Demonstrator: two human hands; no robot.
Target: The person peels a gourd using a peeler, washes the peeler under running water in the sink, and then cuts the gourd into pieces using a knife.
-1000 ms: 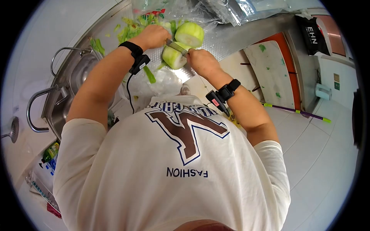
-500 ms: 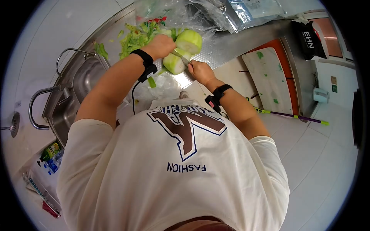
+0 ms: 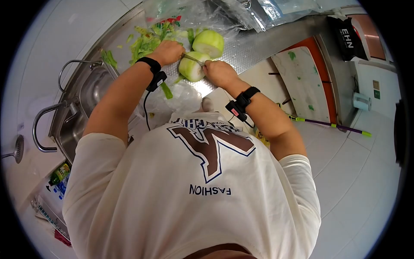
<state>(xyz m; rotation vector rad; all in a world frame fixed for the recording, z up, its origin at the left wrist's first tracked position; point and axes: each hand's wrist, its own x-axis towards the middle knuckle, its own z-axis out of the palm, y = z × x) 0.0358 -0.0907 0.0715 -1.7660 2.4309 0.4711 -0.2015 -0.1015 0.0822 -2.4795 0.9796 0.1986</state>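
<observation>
A peeled pale-green gourd piece [image 3: 192, 70] stands on the metal counter, its white cut face toward my right side. Across its top lies a thin knife [image 3: 193, 58], spanning the gap between my two hands. My left hand [image 3: 169, 52] is closed at the knife's far-left end. At the other end my right hand [image 3: 221, 73] grips it beside the gourd's cut face. Which end is the handle is hard to tell. Just behind sits a second gourd piece [image 3: 208, 42], untouched. Green peelings [image 3: 144, 46] are heaped beyond my left hand.
A steel sink [image 3: 92, 88] with curved taps lies to the left. Clear plastic bags [image 3: 202, 15] cover the back of the counter. A white folding table [image 3: 299, 84] leans at the right, near a green-purple pole [image 3: 334, 125]. A black bag [image 3: 346, 38] is at the far right.
Both hands have shifted slightly left with the knife, and my right hand has turned a little. The knife still crosses the top of the front gourd piece.
</observation>
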